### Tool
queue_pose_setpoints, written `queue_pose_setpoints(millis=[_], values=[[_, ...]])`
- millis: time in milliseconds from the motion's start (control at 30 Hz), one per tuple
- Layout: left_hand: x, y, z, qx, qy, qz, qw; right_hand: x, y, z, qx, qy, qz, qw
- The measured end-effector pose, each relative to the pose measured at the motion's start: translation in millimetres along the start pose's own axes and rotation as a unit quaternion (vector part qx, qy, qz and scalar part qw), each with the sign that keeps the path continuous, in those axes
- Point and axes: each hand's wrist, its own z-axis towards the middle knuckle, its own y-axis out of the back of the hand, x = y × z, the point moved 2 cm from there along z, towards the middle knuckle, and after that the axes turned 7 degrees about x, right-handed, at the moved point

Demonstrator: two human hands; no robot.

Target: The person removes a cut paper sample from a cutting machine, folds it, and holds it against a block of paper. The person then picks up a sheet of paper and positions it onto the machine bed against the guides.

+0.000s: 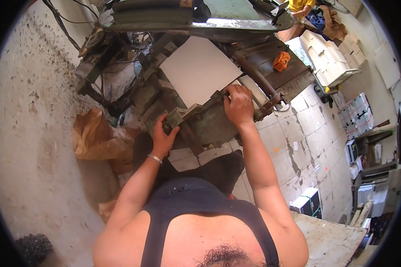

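A white sheet or stack of paper [200, 69] lies on the bed of a worn green metal machine [211, 127]. At the machine's near left edge, my left hand [163, 140] is closed around a small dark knob [166, 128], beside a pale metal bracket [179, 113]. My right hand [239, 106] rests at the paper's near right corner, its fingers curled over a metal piece at the bed's edge. What those fingertips press on is hidden. A rusty bar [254, 73] runs just to the right of that hand.
An orange rag [281, 61] lies on the brown side plate. Crumpled brown paper [96, 133] leans by the left wall. White stacks [327, 58] stand on a cart at the far right, near a person in yellow [300, 6]. A black-and-white box [306, 203] sits on the tiled floor.
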Motion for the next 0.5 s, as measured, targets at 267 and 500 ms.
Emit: queue_pose_setpoints(millis=[267,500], values=[[2.8,-2.0,0.2,0.005,-0.001,0.010,1.000,-0.9,0.9,1.7,0.010,0.015,-0.010,1.000],[-6.6,-0.8,-6.6,0.012,0.026,-0.015,0.999,2.4,1.9,1.8,0.032,0.011,-0.020,0.999]])
